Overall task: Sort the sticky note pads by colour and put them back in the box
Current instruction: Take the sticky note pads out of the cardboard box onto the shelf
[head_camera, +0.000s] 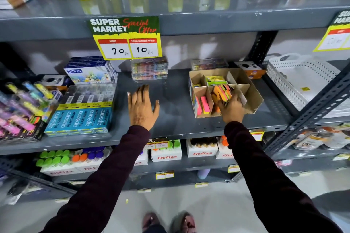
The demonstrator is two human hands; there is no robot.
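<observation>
A brown cardboard box (253,98) with dividers stands on the grey shelf (176,115), right of centre. My right hand (232,108) reaches into its middle front compartment and grips a bundle of orange, yellow and pink sticky note pads (221,91). Pink and yellow pads (204,104) stand upright in the front left compartment. A green and yellow packet (215,79) lies in a back compartment. My left hand (142,106) rests flat on the bare shelf, fingers spread, holding nothing, well left of the box.
Blue pencil boxes (79,119) and a Doms pack (89,73) sit left of my left hand. Clear cases of coloured items (149,69) stand at the back. A white plastic basket (301,83) is on the right. A price sign (126,38) hangs from the shelf above.
</observation>
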